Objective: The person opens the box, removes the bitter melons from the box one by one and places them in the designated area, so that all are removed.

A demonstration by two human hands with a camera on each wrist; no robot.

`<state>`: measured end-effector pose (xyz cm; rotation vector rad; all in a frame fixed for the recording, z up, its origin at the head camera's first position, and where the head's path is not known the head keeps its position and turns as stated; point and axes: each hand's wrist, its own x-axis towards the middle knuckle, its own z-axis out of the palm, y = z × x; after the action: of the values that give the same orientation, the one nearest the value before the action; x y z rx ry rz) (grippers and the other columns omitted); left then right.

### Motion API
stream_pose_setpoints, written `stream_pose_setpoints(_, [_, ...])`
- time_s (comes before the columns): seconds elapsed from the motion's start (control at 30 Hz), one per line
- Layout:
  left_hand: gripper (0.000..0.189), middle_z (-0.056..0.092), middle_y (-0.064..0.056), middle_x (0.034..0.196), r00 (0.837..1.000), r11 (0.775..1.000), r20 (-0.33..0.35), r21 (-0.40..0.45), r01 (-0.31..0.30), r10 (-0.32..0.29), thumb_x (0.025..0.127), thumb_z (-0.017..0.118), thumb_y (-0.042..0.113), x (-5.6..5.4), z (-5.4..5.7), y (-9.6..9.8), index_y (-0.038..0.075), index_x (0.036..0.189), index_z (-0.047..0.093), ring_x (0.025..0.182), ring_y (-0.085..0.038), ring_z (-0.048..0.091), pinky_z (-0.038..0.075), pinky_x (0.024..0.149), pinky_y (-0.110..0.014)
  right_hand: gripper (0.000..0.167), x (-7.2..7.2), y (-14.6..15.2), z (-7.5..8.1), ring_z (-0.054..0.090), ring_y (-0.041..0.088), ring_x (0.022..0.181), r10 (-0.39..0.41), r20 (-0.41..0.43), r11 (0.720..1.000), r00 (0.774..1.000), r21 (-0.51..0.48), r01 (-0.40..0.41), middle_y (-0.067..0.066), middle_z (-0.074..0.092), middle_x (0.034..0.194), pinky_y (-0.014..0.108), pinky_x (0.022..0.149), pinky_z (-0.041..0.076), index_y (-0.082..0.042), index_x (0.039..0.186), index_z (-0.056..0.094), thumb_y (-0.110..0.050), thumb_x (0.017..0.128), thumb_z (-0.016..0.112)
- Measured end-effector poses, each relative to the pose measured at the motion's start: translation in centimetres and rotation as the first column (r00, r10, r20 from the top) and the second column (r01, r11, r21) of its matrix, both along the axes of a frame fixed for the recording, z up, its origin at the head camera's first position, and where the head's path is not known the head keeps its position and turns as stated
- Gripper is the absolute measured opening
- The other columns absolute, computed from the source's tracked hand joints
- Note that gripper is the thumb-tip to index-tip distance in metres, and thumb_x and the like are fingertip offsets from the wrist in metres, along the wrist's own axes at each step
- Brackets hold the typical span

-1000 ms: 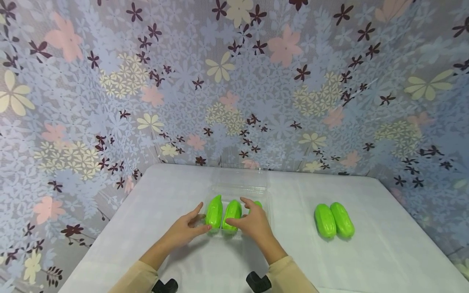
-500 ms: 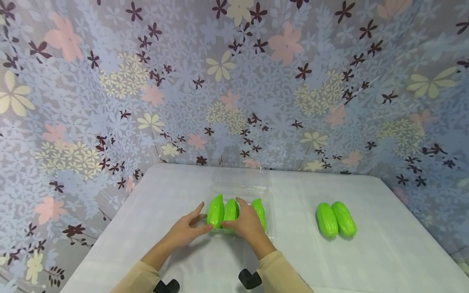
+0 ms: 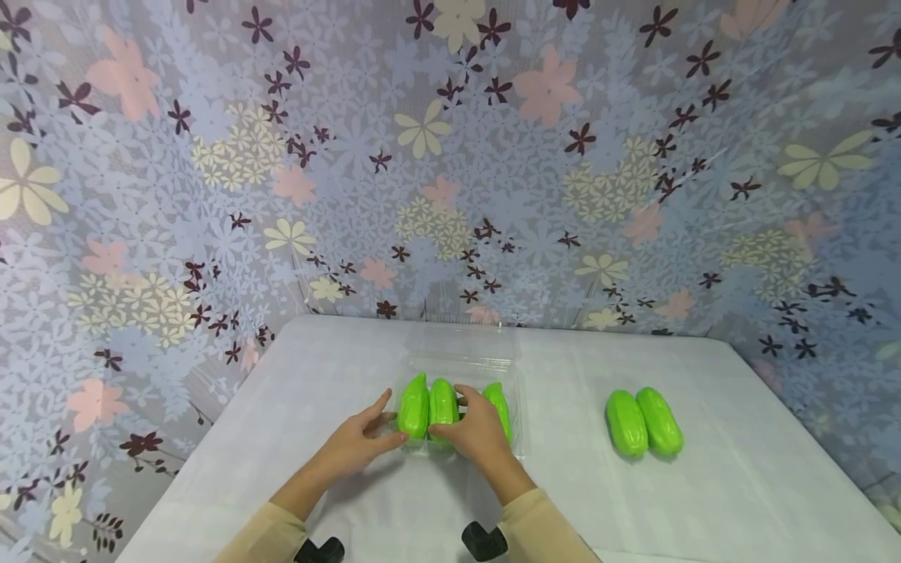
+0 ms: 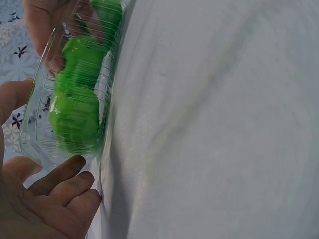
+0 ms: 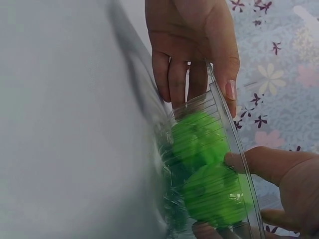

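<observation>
In the head view a clear hinged plastic container (image 3: 519,407) holds three glossy green cucumber-shaped vegetables. My right hand (image 3: 481,428) grips the middle green vegetable (image 3: 441,400), thumb at its near end and fingers along its right side. It lies close against the left green vegetable (image 3: 414,407); the third green vegetable (image 3: 497,400) is partly covered by that hand. At the container's left end is my left hand (image 3: 357,442), thumb by the front corner and fingers spread, fairly straight. The left wrist view shows its fingertips (image 4: 75,164) right at the end wall.
Two more green vegetables (image 3: 644,422) lie side by side on the white-covered table (image 3: 563,500), to the right. The container's raised lid (image 3: 461,340) leans back near the flowered wall (image 3: 450,195) behind the table.
My right hand has shifted left, and the middle vegetable has moved up against the left one. The third vegetable shows more than before. My left hand has stayed at the container's end.
</observation>
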<state>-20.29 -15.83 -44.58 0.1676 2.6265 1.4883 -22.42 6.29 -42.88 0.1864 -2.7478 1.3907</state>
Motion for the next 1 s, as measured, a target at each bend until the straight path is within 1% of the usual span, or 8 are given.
stream_pose_setpoints(0.33, [0.09,0.054,-0.016,0.145,1.0,1.0,0.004,0.021,-0.003,0.003,0.088,0.078,0.043,0.1,-0.1,0.0,0.02,0.16,0.029,0.134,-0.039,0.048,0.039,0.109,-0.055,0.073,0.3,0.2,0.1,0.066,0.034,0.104,0.01,-0.022,0.995,1.0,-0.104,-0.012,0.02,0.063,0.128,0.045,0.083,0.058,0.002,0.137,0.058,-0.018,0.074,0.089])
stream_pose_setpoints(0.43, [0.09,0.054,-0.017,0.145,1.0,1.0,0.003,0.018,-0.003,0.003,0.088,0.078,0.044,0.1,-0.1,0.0,0.02,0.16,0.03,0.134,-0.039,0.048,0.039,0.109,-0.055,0.071,0.4,0.4,0.1,0.065,0.035,0.106,0.018,-0.02,0.988,1.0,-0.151,-0.021,0.019,0.062,0.13,0.044,0.082,0.058,0.001,0.137,0.059,-0.016,0.075,0.088])
stream_pose_setpoints(0.6, [0.09,0.053,-0.017,0.145,1.0,1.0,0.006,0.013,-0.008,0.008,0.088,0.077,0.045,0.0,-0.1,0.0,0.021,0.16,0.029,0.135,-0.039,0.047,0.037,0.11,-0.056,0.07,0.6,0.7,0.6,0.063,0.039,0.111,0.033,-0.01,0.979,0.999,-0.2,-0.034,0.019,0.059,0.134,0.042,0.08,0.059,0.002,0.138,0.058,-0.015,0.077,0.087])
stream_pose_setpoints(0.77, [0.09,0.052,-0.018,0.146,1.0,1.0,0.009,0.007,-0.006,0.006,0.089,0.077,0.045,0.0,-0.2,0.1,0.02,0.161,0.029,0.136,-0.04,0.045,0.036,0.111,-0.055,0.071,0.8,1.1,1.2,0.061,0.04,0.113,0.027,-0.009,0.975,1.0,-0.219,-0.028,0.019,0.058,0.136,0.041,0.08,0.059,0.002,0.14,0.056,-0.015,0.078,0.087])
stream_pose_setpoints(1.0, [0.091,0.053,-0.017,0.146,1.0,1.0,0.012,0.008,-0.018,0.017,0.088,0.077,0.046,0.0,-0.1,0.1,0.021,0.161,0.029,0.136,-0.04,0.045,0.036,0.111,-0.056,0.07,0.8,2.1,2.2,0.061,0.038,0.113,-0.005,-0.024,0.978,1.0,-0.208,-0.001,0.018,0.057,0.135,0.039,0.079,0.059,0.001,0.139,0.057,-0.015,0.078,0.086])
